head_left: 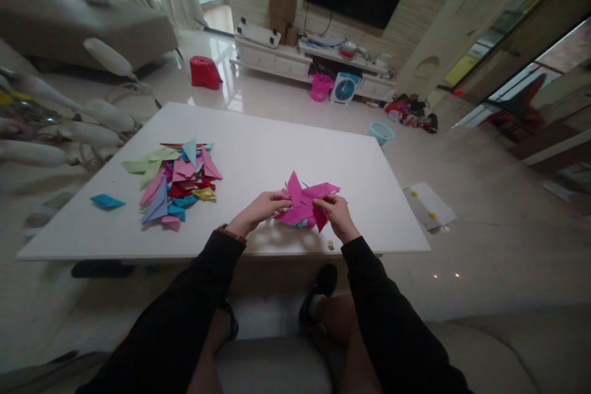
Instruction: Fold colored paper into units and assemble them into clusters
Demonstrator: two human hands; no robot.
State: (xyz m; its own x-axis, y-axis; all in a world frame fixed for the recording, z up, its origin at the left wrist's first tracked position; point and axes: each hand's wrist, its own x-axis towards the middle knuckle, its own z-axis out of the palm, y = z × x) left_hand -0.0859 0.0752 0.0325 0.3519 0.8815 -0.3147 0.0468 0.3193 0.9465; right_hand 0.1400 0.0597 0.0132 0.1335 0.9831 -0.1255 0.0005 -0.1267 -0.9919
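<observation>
White table (258, 141); folded-paper pile (178, 188), blue piece (108, 201) beside.

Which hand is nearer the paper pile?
Left. The left hand is to the right of the paper pile, apart from it; the right hand is farther right, across the pink pinwheel.

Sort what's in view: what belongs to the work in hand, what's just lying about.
Belongs: pink paper, held by left hand and right hand; table; probably the paper pile.
Lying about: pink bin, fan, blue basin.
</observation>
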